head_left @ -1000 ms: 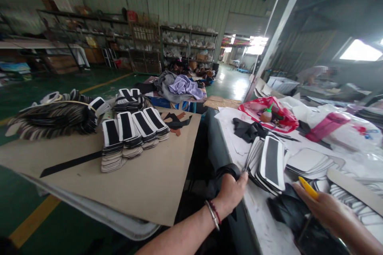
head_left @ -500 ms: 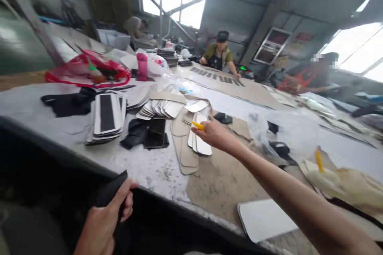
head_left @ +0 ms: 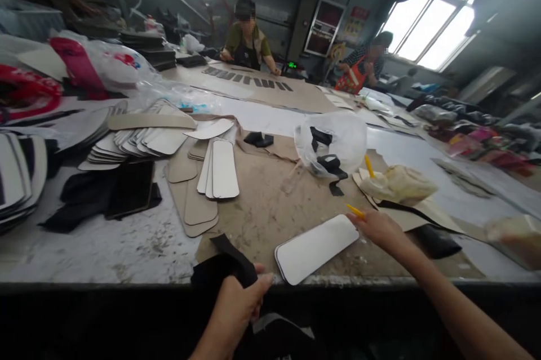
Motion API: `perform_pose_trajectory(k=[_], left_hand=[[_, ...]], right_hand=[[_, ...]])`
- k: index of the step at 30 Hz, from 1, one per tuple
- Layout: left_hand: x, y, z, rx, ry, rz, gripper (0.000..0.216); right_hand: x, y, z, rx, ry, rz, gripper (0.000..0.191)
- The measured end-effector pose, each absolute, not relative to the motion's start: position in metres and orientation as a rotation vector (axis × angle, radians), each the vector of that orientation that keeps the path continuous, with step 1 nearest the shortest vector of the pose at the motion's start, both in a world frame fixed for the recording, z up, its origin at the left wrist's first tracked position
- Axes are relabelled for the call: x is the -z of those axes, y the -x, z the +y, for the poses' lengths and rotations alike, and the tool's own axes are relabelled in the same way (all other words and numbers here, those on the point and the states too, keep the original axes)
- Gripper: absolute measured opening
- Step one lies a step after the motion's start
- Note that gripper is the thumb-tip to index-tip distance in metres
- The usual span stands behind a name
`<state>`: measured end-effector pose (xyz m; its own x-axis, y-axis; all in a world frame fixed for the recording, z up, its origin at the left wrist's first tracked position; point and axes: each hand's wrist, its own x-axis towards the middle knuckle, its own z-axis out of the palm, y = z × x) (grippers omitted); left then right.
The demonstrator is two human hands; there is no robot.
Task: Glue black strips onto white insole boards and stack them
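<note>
My left hand (head_left: 243, 298) is closed around several black fabric strips (head_left: 224, 261) at the table's front edge. Between the fingers of my right hand (head_left: 380, 230) is a slim yellow tool (head_left: 355, 212), its tip pointing left; its exact kind cannot be made out. That hand is at the right end of a white rounded panel (head_left: 316, 250), which lies slantwise near the front edge, on top of at least one more panel. Whether the fingers grip the panel too, I cannot tell. Left of centre, a small fan of white panels (head_left: 224, 168) lies on beige rounded pieces (head_left: 200, 208).
A clear plastic bag (head_left: 350, 134) with black strips lies behind the white panel. Right of it, a second yellow stick (head_left: 369, 166) stands by a cream-coloured bundle (head_left: 406, 184). At left are a dark phone (head_left: 131, 188) and stacked panels (head_left: 139, 143). Co-workers (head_left: 247, 44) stand across the table.
My view has turned right. My right hand with the yellow tool has moved from the fanned panels to the white panel near the front. My left hand has come up to the table edge, keeping the black strips.
</note>
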<state>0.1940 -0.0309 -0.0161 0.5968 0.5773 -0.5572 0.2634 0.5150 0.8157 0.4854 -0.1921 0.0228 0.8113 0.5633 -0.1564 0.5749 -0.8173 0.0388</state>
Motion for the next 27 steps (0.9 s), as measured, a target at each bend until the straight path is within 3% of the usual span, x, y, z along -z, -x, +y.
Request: perform_pose_trajectory(k=[6,12,23,27], left_hand=[[0.027,-0.226,-0.041,-0.136,-1.182,0.908,0.039],[0.02,-0.237,-0.027,-0.107,-1.287,0.999,0.046],[0.016,-0.228,0.028,-0.298,-1.332,1.152,0.046],[0.026,-0.229,0.028,-0.313,-1.272,1.194,0.044]], right_hand=[[0.016,-0.489,-0.209,0.359,-2.951,0.905,0.034],[0.025,-0.492,-0.212,0.428,-3.024,0.995,0.036],[0.001,-0.497,-0.162,0.339,-3.114,1.463,0.04],[-0.02,-0.507,-0.142,0.296,-3.264,1.392,0.048]])
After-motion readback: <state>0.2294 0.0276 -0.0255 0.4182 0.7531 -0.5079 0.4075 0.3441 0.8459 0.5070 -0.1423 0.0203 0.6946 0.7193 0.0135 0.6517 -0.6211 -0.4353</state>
